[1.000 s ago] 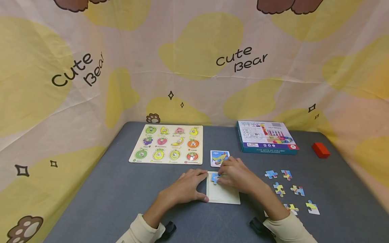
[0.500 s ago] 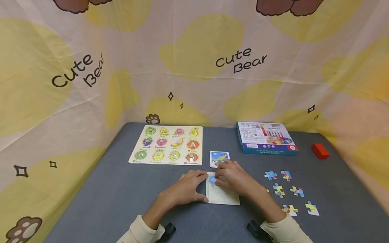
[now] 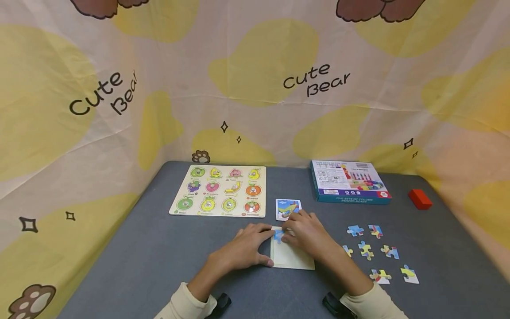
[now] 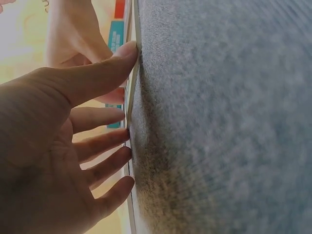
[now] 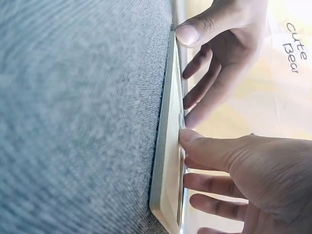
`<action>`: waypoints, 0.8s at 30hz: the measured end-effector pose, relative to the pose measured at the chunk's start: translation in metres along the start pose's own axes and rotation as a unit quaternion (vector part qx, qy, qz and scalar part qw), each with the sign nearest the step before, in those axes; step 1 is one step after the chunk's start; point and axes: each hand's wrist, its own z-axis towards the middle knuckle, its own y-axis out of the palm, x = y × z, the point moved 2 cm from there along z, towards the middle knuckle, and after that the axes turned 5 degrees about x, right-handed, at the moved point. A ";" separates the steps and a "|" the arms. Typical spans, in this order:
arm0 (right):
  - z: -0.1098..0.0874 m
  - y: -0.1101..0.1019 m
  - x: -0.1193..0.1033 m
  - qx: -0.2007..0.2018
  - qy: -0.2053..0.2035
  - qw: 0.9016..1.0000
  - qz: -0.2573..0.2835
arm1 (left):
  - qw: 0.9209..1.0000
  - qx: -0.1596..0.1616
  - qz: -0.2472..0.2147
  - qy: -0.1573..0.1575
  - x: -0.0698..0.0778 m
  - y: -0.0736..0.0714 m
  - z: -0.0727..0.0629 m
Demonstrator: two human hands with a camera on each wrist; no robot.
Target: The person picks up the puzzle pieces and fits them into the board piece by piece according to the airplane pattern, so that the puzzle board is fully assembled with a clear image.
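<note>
A shallow pale wooden puzzle tray (image 3: 292, 257) lies flat on the table. In its far left corner area sits a blue jigsaw piece (image 3: 278, 236), partly covered by my right hand (image 3: 308, 235). The right thumb and index finger hold that piece; in the right wrist view the thumb (image 5: 190, 137) is down at the tray's surface. My left hand (image 3: 245, 248) steadies the tray's left side, fingers spread and nearly straight, thumb at the near left corner and fingertips at the far left one. A small picture card (image 3: 284, 208) lies just beyond the tray.
Several loose jigsaw pieces (image 3: 365, 250) lie right of the tray. Farther back are a fruit picture board (image 3: 223, 197) on the left, a teal and white box (image 3: 350, 181) and a red block (image 3: 420, 199). A patterned cloth (image 3: 247, 79) hangs behind the table.
My right hand has shifted slightly left with the blue piece, which now sits nearer the tray's far left corner. The left hand has stayed at the tray's edge.
</note>
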 end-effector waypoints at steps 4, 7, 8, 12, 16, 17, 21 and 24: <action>0.000 0.000 0.000 -0.001 0.007 1.000 0.004 | 1.000 -0.010 -0.002 0.021 0.001 0.001 0.000; 0.000 0.000 0.001 -0.001 0.006 1.000 0.006 | 0.999 -0.021 0.001 0.033 0.002 0.003 0.001; 0.000 0.000 0.001 -0.004 0.008 1.000 0.010 | 0.999 -0.023 0.002 0.034 0.002 0.003 0.001; -0.001 0.001 0.005 -0.016 0.017 0.999 0.037 | 0.999 -0.026 0.005 0.034 0.001 0.004 0.001; -0.003 0.000 0.013 -0.028 0.018 0.996 0.081 | 0.999 -0.028 0.008 0.036 0.001 0.005 0.000; -0.004 -0.001 0.015 -0.031 0.020 0.995 0.092 | 0.999 -0.029 0.008 0.036 0.001 0.005 0.000; -0.010 -0.010 0.029 -0.053 0.044 0.989 0.131 | 0.999 -0.031 0.003 0.033 0.001 0.004 0.000; -0.018 -0.018 0.042 -0.066 0.074 0.985 0.144 | 0.999 -0.035 0.005 0.028 0.001 0.003 0.001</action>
